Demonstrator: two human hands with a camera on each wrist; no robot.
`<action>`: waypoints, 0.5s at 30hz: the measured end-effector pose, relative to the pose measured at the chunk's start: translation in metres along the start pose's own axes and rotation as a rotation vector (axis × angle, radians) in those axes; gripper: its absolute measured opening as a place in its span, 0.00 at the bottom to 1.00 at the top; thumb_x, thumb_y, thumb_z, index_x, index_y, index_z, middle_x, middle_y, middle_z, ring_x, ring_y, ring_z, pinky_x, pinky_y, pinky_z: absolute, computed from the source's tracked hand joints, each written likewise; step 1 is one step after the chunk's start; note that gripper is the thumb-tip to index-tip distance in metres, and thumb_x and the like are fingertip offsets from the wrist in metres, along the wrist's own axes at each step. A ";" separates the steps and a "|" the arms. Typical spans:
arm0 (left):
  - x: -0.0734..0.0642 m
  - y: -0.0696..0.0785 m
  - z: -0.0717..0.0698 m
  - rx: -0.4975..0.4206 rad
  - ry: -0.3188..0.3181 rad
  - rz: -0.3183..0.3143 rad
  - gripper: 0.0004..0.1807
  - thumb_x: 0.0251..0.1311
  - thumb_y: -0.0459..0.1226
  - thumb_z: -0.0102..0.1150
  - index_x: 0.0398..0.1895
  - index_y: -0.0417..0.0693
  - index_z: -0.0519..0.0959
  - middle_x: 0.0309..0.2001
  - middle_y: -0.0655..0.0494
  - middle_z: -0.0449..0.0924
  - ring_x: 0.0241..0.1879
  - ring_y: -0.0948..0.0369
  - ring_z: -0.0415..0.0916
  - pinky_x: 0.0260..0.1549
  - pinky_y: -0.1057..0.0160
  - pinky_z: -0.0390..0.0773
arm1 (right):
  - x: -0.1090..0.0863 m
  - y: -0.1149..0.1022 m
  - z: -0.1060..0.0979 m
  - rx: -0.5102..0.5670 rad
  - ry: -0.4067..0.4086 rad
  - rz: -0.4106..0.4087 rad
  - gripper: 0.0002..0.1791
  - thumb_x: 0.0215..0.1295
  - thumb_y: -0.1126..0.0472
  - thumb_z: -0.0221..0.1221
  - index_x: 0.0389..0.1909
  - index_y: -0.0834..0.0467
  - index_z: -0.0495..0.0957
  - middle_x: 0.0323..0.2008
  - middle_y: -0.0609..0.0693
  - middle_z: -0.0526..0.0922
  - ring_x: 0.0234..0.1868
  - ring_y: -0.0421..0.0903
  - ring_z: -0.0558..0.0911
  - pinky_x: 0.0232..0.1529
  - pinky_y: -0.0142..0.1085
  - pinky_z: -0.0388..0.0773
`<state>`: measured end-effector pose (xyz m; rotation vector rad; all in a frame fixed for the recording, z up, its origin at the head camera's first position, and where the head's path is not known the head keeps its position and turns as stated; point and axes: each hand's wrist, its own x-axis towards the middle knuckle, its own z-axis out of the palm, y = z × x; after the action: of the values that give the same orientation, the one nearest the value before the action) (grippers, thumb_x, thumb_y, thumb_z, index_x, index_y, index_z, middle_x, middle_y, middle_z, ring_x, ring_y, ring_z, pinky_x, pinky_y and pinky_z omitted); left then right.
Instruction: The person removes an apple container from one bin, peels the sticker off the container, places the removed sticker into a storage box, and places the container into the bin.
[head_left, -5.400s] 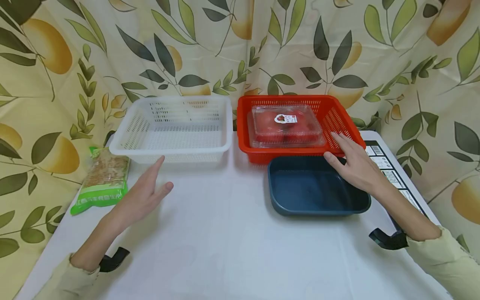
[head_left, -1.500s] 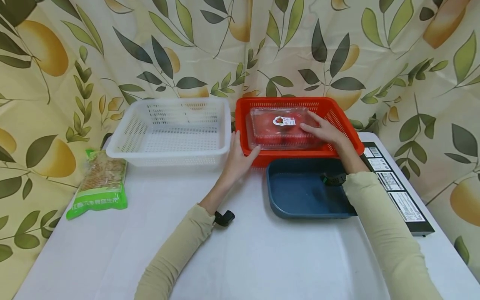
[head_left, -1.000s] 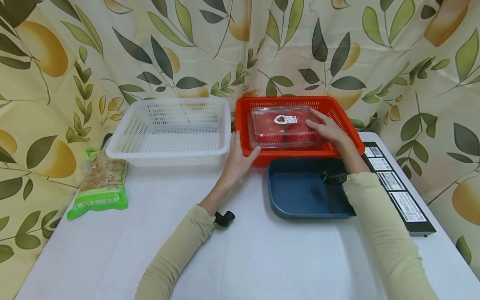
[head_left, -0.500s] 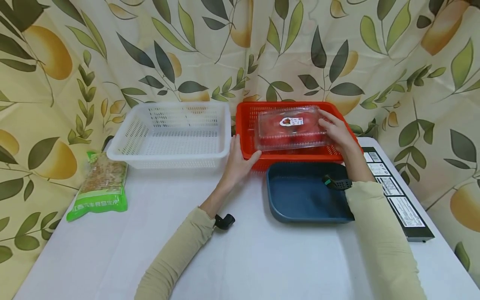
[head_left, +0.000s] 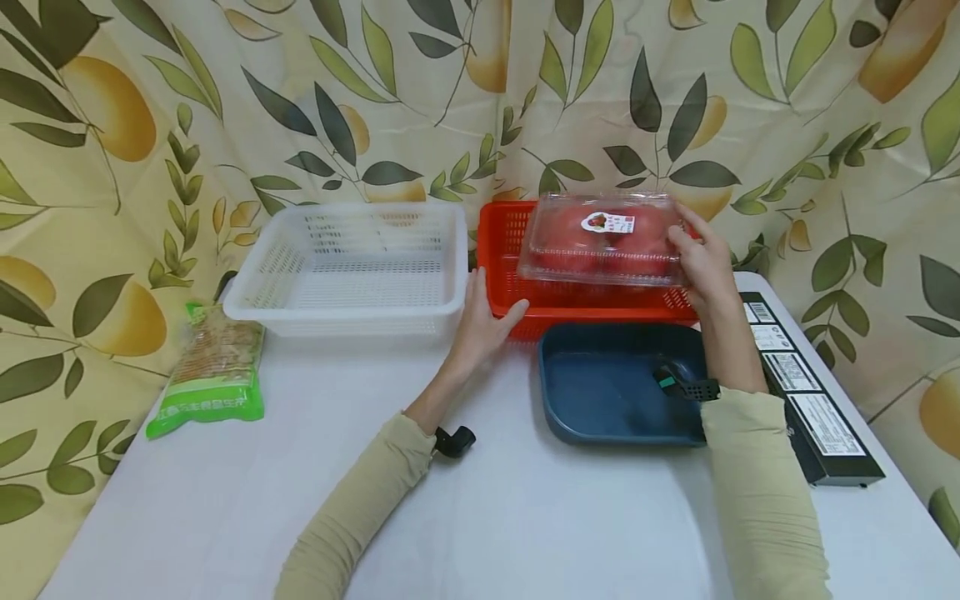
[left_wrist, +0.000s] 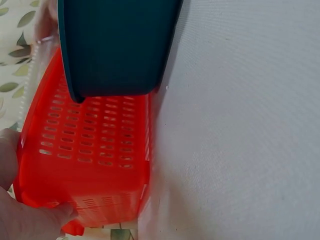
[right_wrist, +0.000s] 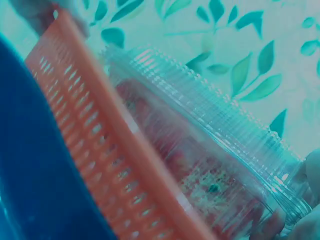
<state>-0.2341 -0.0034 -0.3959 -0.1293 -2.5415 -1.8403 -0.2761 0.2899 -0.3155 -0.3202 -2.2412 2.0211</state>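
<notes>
Plainly, our right hand (head_left: pixel 708 262) had its fingers clamped on the right end of the clear box (head_left: pixel 596 250), which held red contents and bore a white label (head_left: pixel 609 222). We had that box over the red basket (head_left: pixel 600 315); whether its left end touched the basket, we could not tell. With our left hand (head_left: pixel 476 325) we gripped the basket's near left corner, thumb apart from the fingers, on either side of that corner. Just left of this hand we saw the white basket (head_left: pixel 345 315), and nearer to us than the red one, the blue tray (head_left: pixel 600 392). Farther left lay a green bag (head_left: pixel 210 375); on the right, a black carton (head_left: pixel 825 425).
</notes>
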 end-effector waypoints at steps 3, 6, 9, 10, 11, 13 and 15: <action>0.001 0.000 0.000 0.012 0.017 -0.003 0.53 0.57 0.52 0.64 0.78 0.61 0.39 0.77 0.62 0.42 0.71 0.58 0.54 0.61 0.57 0.75 | -0.010 -0.007 -0.002 0.084 0.014 -0.032 0.29 0.70 0.49 0.54 0.71 0.35 0.61 0.76 0.45 0.54 0.57 0.43 0.68 0.48 0.28 0.78; 0.002 0.000 0.000 0.021 0.025 -0.007 0.53 0.57 0.52 0.63 0.78 0.61 0.39 0.78 0.62 0.42 0.72 0.58 0.53 0.61 0.56 0.75 | -0.019 -0.010 -0.003 0.145 0.047 -0.024 0.29 0.68 0.48 0.56 0.69 0.33 0.64 0.76 0.42 0.55 0.59 0.43 0.68 0.44 0.26 0.80; 0.000 -0.001 0.001 0.013 0.002 -0.015 0.53 0.57 0.52 0.64 0.78 0.61 0.39 0.77 0.62 0.42 0.71 0.59 0.54 0.61 0.57 0.75 | -0.027 -0.008 -0.006 0.205 0.083 0.013 0.28 0.67 0.48 0.58 0.68 0.33 0.65 0.75 0.44 0.57 0.55 0.42 0.71 0.34 0.23 0.80; 0.000 -0.001 0.001 0.012 -0.003 -0.019 0.53 0.57 0.52 0.63 0.78 0.61 0.39 0.77 0.63 0.42 0.71 0.59 0.54 0.61 0.58 0.74 | -0.029 -0.007 -0.007 0.224 0.088 0.026 0.28 0.67 0.48 0.58 0.68 0.33 0.66 0.75 0.44 0.57 0.54 0.41 0.71 0.33 0.23 0.80; -0.001 -0.002 0.002 0.013 -0.006 -0.021 0.53 0.57 0.52 0.63 0.78 0.61 0.39 0.78 0.63 0.41 0.71 0.59 0.54 0.62 0.58 0.74 | -0.031 -0.007 -0.007 0.239 0.091 0.035 0.29 0.66 0.47 0.58 0.68 0.33 0.65 0.75 0.44 0.57 0.53 0.41 0.71 0.32 0.23 0.80; -0.001 -0.002 0.002 0.017 -0.006 -0.018 0.53 0.58 0.53 0.63 0.78 0.61 0.39 0.78 0.63 0.41 0.72 0.59 0.53 0.63 0.57 0.73 | -0.034 -0.007 -0.009 0.262 0.094 0.042 0.29 0.66 0.48 0.59 0.68 0.33 0.65 0.75 0.43 0.56 0.54 0.41 0.71 0.32 0.24 0.81; -0.001 -0.001 0.002 0.021 -0.005 -0.015 0.53 0.58 0.53 0.62 0.78 0.61 0.38 0.78 0.62 0.40 0.73 0.58 0.52 0.64 0.57 0.72 | -0.037 -0.008 -0.009 0.284 0.093 0.046 0.30 0.65 0.47 0.59 0.68 0.32 0.65 0.76 0.41 0.54 0.55 0.41 0.70 0.33 0.24 0.81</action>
<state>-0.2329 -0.0019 -0.3979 -0.1151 -2.5714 -1.8193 -0.2391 0.2900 -0.3043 -0.4299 -1.8775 2.2580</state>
